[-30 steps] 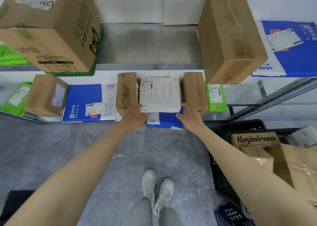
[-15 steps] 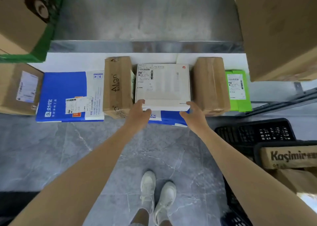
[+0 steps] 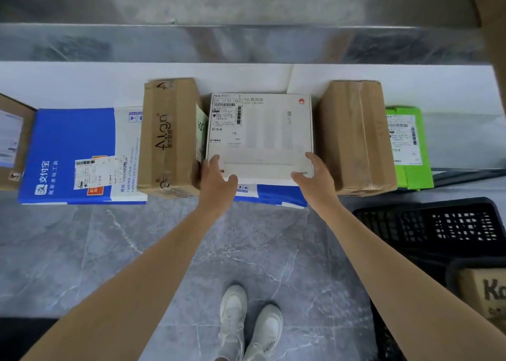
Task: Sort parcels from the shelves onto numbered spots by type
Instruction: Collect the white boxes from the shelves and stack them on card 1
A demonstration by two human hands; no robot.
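1. The white box [image 3: 260, 136] is seen lying flat on the white shelf [image 3: 438, 92], on top of a blue-and-white mailer [image 3: 271, 195]. Its place is unchanged from half a second ago.
2. Its near left corner is gripped by the left hand [image 3: 216, 180] and its near right corner by the right hand [image 3: 315, 177], with the fingers curled over the lid.
3. Against the earlier frame, both hands are noted further onto the lid, and the shelf is viewed from closer.
4. The box is flanked by the "Align" carton [image 3: 169, 139] on the left and a plain taped carton [image 3: 356, 139] on the right, each just beside it.
5. Further out, a large blue mailer [image 3: 71, 155] is recorded on the left, a green parcel [image 3: 405, 147] on the right, and a black crate [image 3: 438, 223] on the floor.
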